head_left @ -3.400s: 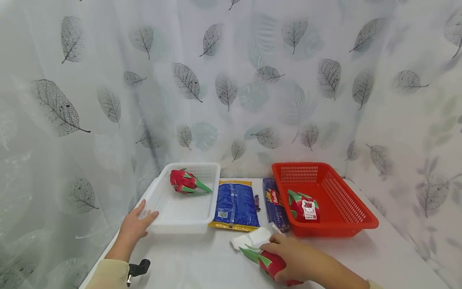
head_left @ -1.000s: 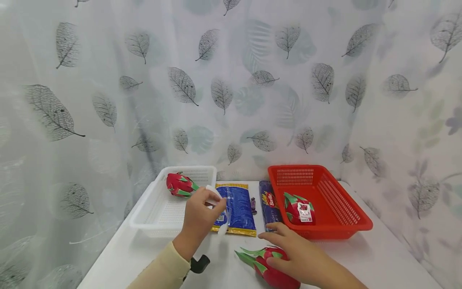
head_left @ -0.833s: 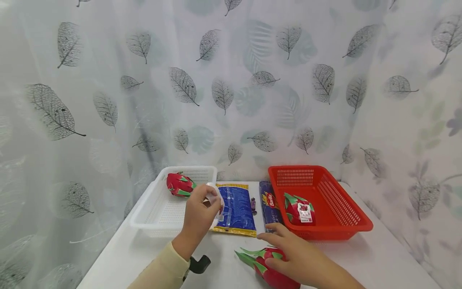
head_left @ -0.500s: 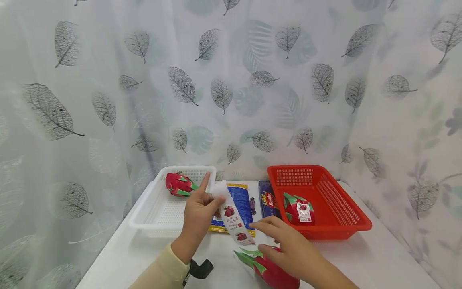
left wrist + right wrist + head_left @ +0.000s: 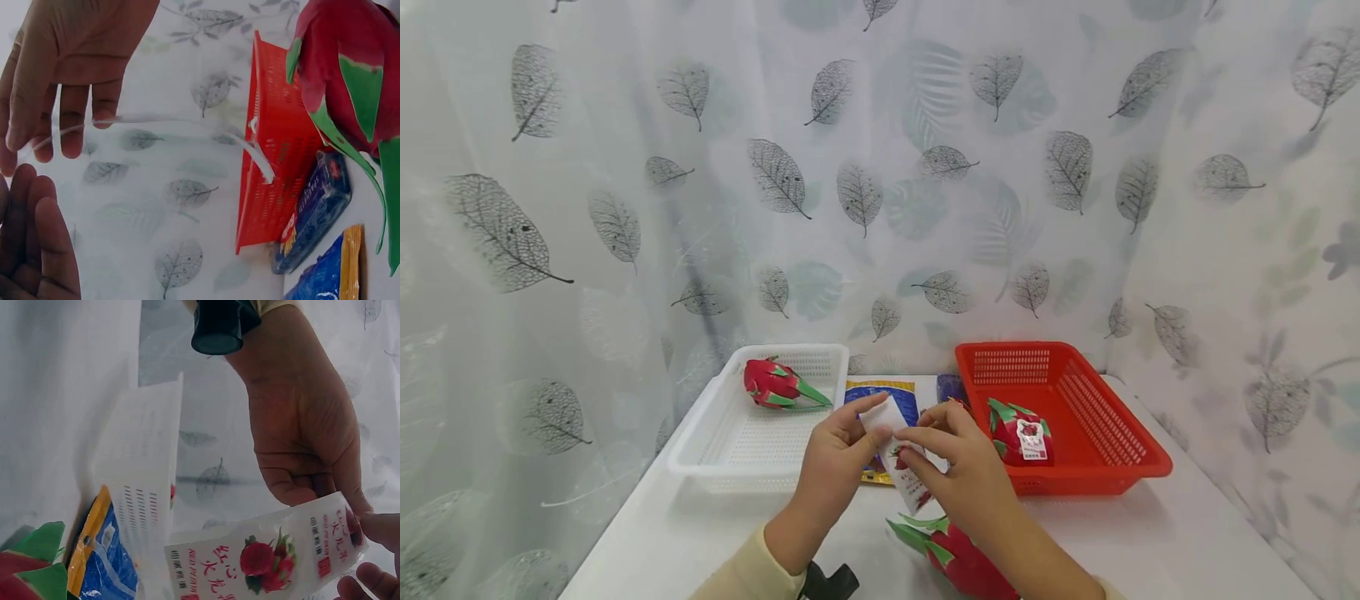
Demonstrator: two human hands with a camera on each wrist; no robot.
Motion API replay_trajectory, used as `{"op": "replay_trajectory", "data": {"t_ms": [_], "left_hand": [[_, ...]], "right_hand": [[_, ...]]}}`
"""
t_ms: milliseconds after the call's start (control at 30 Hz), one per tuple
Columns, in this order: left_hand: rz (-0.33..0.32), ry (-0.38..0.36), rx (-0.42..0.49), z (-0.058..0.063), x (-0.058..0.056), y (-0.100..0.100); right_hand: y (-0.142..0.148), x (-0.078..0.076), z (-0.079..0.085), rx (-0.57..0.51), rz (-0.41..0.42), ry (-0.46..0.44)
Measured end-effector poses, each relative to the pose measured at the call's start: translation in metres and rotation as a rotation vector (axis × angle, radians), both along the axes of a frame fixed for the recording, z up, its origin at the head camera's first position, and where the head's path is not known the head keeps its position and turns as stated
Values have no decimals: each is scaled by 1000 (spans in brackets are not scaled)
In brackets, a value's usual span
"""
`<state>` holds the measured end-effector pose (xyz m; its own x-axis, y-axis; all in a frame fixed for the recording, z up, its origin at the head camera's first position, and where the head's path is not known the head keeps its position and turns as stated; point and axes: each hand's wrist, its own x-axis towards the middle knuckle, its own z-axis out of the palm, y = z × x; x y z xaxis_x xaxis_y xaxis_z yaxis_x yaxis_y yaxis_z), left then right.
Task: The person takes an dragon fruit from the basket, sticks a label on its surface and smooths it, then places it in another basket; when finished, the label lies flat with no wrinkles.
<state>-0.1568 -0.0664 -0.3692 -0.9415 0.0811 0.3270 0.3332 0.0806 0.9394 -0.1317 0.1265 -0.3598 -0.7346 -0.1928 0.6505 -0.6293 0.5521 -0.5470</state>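
Observation:
My left hand [image 5: 835,471] pinches the upper part of a white strip of dragon fruit stickers [image 5: 916,493], printed with red fruit and lettering. From the other side, my right hand [image 5: 970,475] pinches the same strip close to the left fingertips. In the right wrist view, the strip [image 5: 269,559] hangs from the left hand [image 5: 303,419], with right fingers at its end. The left wrist view catches the strip [image 5: 181,120] nearly edge-on. Below the hands, a dragon fruit [image 5: 958,562] lies on the table, partly behind the right forearm.
A white basket [image 5: 700,433] at left holds a dragon fruit [image 5: 775,383]. A red basket [image 5: 1097,400] at right holds a labelled dragon fruit [image 5: 1007,433]. Between them lie a blue-and-yellow packet [image 5: 902,392] and a Barilla spaghetti pack [image 5: 315,203]. A leaf-patterned curtain [image 5: 880,208] hangs behind.
The right hand let go of the dragon fruit earlier, then moved up-left onto the strip. The left hand went from the white basket to the strip, lifting it; its raised index finger has since bent.

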Motion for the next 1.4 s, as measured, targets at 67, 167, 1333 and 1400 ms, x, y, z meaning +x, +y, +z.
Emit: {"op": "replay_trajectory", "data": {"t_ms": [67,167,1333,1400], "left_hand": [[-2,-7,3,1,2,1],[-17,-14,9,1,3,2],[-2,-57,31,-20,-13,-5],[40,-50,-11,-23,-18,-7]], "right_hand": [[-1,-1,-2,-3,-11,4],[-1,-3,-4,8,-21,31],[31,-4,-2,-225,-193,122],[35,-3,2,-252,-214,81]]}}
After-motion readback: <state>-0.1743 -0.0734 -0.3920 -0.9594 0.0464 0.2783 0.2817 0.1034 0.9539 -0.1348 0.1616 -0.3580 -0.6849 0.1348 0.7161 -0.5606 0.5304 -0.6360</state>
